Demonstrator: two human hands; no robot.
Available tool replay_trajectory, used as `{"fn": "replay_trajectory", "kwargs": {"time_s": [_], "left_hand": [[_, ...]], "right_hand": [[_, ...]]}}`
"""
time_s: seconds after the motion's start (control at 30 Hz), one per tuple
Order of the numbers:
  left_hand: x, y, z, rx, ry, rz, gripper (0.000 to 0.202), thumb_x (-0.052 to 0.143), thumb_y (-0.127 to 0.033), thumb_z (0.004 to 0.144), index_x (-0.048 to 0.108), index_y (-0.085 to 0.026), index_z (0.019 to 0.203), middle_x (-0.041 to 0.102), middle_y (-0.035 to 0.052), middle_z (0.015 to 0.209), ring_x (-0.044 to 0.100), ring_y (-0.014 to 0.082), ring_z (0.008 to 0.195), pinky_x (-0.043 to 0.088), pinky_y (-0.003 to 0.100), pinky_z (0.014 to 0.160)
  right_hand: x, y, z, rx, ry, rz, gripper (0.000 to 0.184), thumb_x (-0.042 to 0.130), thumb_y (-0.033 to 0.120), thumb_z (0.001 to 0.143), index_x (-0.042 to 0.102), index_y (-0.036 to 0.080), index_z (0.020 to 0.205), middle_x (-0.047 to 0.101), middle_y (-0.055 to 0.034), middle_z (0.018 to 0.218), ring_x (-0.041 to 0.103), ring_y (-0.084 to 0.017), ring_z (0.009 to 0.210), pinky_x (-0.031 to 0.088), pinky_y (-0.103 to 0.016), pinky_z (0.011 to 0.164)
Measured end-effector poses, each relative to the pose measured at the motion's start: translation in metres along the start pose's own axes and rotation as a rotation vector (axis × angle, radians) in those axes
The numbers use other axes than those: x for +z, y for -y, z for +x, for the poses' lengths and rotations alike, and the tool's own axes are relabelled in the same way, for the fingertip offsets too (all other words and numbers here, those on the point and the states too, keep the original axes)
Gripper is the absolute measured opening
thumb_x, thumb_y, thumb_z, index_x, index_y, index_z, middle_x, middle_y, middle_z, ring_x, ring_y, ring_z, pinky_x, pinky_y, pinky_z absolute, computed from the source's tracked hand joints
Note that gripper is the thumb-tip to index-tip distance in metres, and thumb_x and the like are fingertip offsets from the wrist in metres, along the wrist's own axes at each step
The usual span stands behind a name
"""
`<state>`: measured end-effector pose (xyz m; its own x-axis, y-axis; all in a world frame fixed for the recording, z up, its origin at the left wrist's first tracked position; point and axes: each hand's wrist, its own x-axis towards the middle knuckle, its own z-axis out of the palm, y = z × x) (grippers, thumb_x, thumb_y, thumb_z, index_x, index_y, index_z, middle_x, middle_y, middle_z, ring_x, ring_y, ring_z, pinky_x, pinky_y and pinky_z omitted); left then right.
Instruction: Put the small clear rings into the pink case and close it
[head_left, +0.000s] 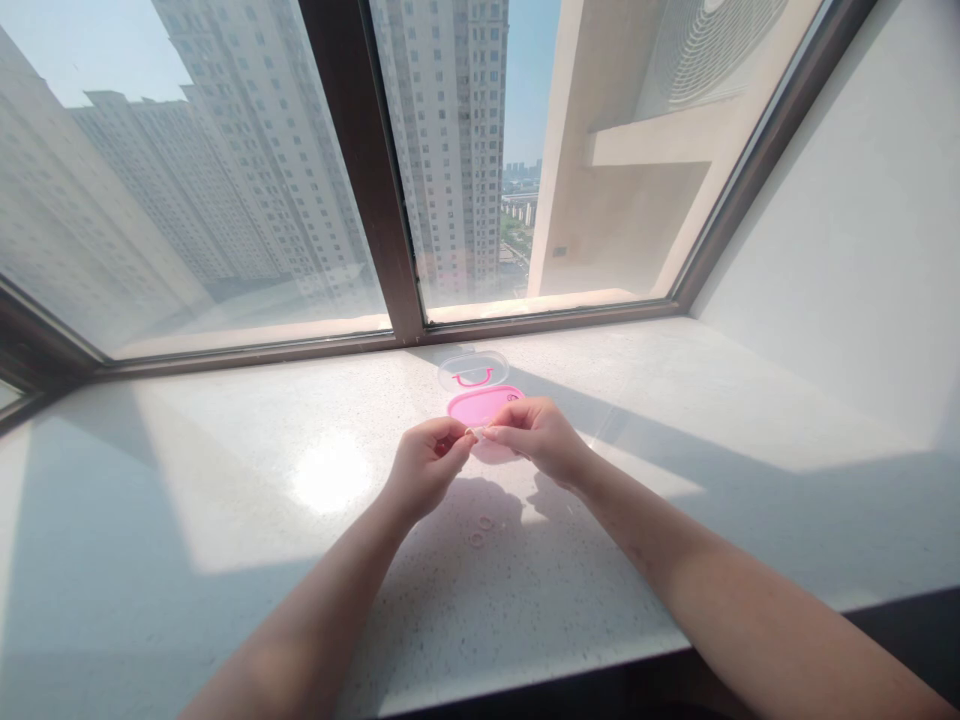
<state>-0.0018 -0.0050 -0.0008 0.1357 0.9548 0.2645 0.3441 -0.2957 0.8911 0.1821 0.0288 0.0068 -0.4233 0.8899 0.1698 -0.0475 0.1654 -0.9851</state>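
My left hand [429, 462] and my right hand [536, 435] meet above the white stone sill [225, 480], fingertips pinched together on a tiny pale object [475, 432] too small to name. Just behind them lies a small pink case [480, 403] with its clear lid [472, 371] flipped open towards the window; a pink handle shape shows through the lid. Two small clear rings [481, 530] lie on the sill in the shadow below my hands.
A large window with a dark frame [375, 200] runs along the back of the sill, high-rise buildings beyond it. A white wall [847, 250] closes the right side. The sill's front edge [600, 660] is near my forearms.
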Motion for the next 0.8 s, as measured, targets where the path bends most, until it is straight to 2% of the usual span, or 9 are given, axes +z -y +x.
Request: {"fn": "replay_trajectory", "kwargs": {"time_s": [0.8], "left_hand": [[0.0001,-0.0014,-0.0001,0.003,0.012,0.036,0.021,0.059,-0.031,0.084,0.063,-0.015,0.071,0.056,-0.0005,0.057,0.053,0.0117,0.053,0.041,0.022,0.050]], "right_hand": [[0.0004,0.0037,-0.0001,-0.007,0.005,-0.013,0.024,0.070,0.030,0.072,0.060,0.014,0.059,0.048,0.0029,0.052,0.040,-0.010,0.052,0.028,-0.024,0.049]]}}
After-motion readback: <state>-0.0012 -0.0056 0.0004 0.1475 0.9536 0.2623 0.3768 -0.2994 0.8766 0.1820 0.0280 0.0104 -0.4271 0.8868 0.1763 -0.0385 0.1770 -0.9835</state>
